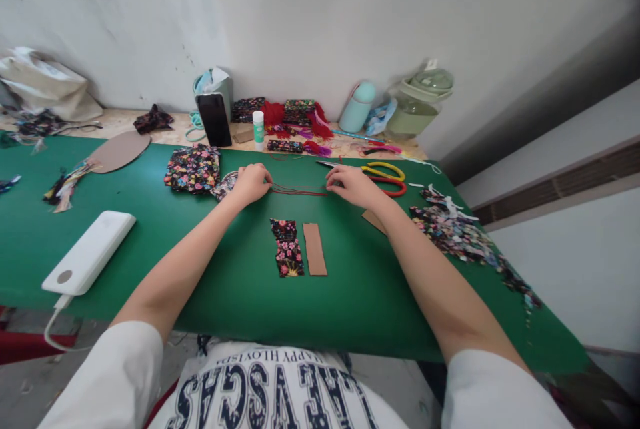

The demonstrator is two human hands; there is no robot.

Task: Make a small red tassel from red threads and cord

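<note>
Several thin dark red threads (pixel 303 191) lie in a loose line between my two hands, just above or on the green tabletop. At their left end, my left hand (pixel 253 182) pinches them with curled fingers. My right hand (pixel 346 183) has its thumb and fingertips closed at the opposite end. Nearer to me lie a floral fabric strip (pixel 289 247) and a narrow cardboard strip (pixel 315 249), side by side and slightly apart. Scissors (pixel 387 175) with yellow and red handles rest beyond my right hand, partly covered by it. Beside my left hand sits a folded floral cloth pile (pixel 193 169).
A glue stick (pixel 258 130), a phone (pixel 214 120) and a blue bottle (pixel 358 107) stand along the back. Fabric scraps (pixel 455 229) are heaped at the right. A white power bank (pixel 90 252) with a cable lies left, below a cardboard oval (pixel 120 152).
</note>
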